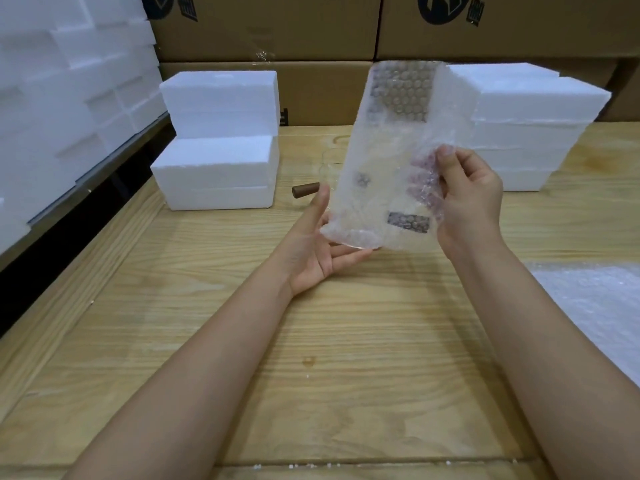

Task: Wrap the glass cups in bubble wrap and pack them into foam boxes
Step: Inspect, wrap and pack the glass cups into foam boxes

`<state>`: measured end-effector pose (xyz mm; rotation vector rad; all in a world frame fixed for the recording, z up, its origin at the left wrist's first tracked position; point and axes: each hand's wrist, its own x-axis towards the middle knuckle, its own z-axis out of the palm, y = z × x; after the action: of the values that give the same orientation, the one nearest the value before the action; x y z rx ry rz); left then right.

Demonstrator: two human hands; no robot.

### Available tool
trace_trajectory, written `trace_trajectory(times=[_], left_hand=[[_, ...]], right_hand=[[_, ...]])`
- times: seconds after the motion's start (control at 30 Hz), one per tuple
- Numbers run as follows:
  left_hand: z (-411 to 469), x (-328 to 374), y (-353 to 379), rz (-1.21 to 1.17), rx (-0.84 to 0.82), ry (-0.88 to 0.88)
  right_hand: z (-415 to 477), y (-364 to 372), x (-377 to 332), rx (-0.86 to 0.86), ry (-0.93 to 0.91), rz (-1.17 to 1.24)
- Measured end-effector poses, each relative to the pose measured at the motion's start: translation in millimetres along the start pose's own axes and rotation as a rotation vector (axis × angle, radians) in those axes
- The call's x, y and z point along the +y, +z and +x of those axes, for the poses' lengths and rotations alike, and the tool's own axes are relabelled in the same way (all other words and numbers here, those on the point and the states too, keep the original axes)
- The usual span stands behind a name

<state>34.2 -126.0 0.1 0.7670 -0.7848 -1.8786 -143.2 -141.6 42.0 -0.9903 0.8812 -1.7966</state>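
Observation:
I hold a glass cup rolled in a sheet of bubble wrap [388, 161] above the wooden table [311, 358]. My left hand [322, 244] lies palm up under the bundle's lower end, fingers straight, thumb against its left side. My right hand [467, 202] grips the wrap's right edge, thumb pressed on top. The wrap's upper part stands loose above the cup. A bare glass cup [330, 168] stands on the table just behind the bundle, partly hidden. White foam boxes are stacked at the left [218, 147] and at the right [526, 123].
A brown cylindrical piece [304, 190] lies on the table by the left foam stack. More bubble wrap sheets [595, 306] lie at the right edge. Foam pieces [69, 81] pile up at far left. Cardboard cartons [311, 29] wall the back.

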Motion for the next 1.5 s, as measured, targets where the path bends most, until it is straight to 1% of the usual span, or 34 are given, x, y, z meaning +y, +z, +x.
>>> trace_trajectory(times=[0.13, 0.27, 0.37, 0.5, 0.57, 0.63, 0.73, 0.77, 0.8, 0.87, 0.93, 1.03, 1.1, 1.2, 1.27, 1.37, 1.4, 1.43, 1.5], left_hand=[[1, 1, 1, 0.1, 0.028, -0.034], [3, -1, 7, 0.167, 0.06, -0.054], [6, -4, 9, 0.208, 0.106, -0.027], [8, -6, 13, 0.327, 0.088, 0.091], [7, -9, 15, 0.395, 0.089, 0.146], [7, -11, 15, 0.419, 0.107, 0.18], [5, -13, 10, 0.381, 0.09, 0.217], [3, -13, 10, 0.352, 0.073, 0.222], [1, -12, 10, 0.331, 0.045, 0.227], [-3, -12, 11, 0.334, -0.01, 0.232], [-4, -12, 12, 0.371, -0.019, 0.236], [-1, -14, 14, 0.376, 0.024, 0.245], [1, -16, 15, 0.347, 0.079, 0.268], [9, -18, 10, 0.426, 0.184, 0.346], [11, -18, 8, 0.491, 0.238, 0.38], [12, -18, 9, 0.55, 0.308, 0.471], [12, -18, 9, 0.563, 0.323, 0.497], [11, -18, 10, 0.569, 0.329, 0.516], [11, -18, 10, 0.57, 0.334, 0.539]], right_hand=[[0, -2, 3, -0.015, 0.009, 0.019], [-3, 3, 0, -0.119, 0.039, -0.021], [-6, 8, 3, -0.211, 0.064, -0.208], [-10, 10, 9, -0.374, 0.075, -0.5], [-11, 10, 12, -0.371, 0.083, -0.684], [-11, 9, 16, -0.343, 0.137, -0.795], [-12, 8, 16, -0.381, 0.29, -0.79], [-11, 8, 15, -0.403, 0.309, -0.806], [-11, 8, 15, -0.418, 0.297, -0.837], [-11, 11, 17, -0.414, 0.203, -0.915], [-14, 15, 21, -0.338, 0.103, -0.981], [-20, 21, 29, -0.229, 0.064, -1.039], [-23, 23, 31, -0.235, 0.034, -1.028], [-24, 23, 29, -0.325, 0.019, -0.968], [-23, 22, 26, -0.41, 0.114, -0.841], [-20, 22, 20, -0.498, 0.28, -0.551], [-20, 22, 21, -0.52, 0.284, -0.518], [-21, 23, 23, -0.534, 0.253, -0.537], [-24, 24, 29, -0.535, 0.13, -0.642]])
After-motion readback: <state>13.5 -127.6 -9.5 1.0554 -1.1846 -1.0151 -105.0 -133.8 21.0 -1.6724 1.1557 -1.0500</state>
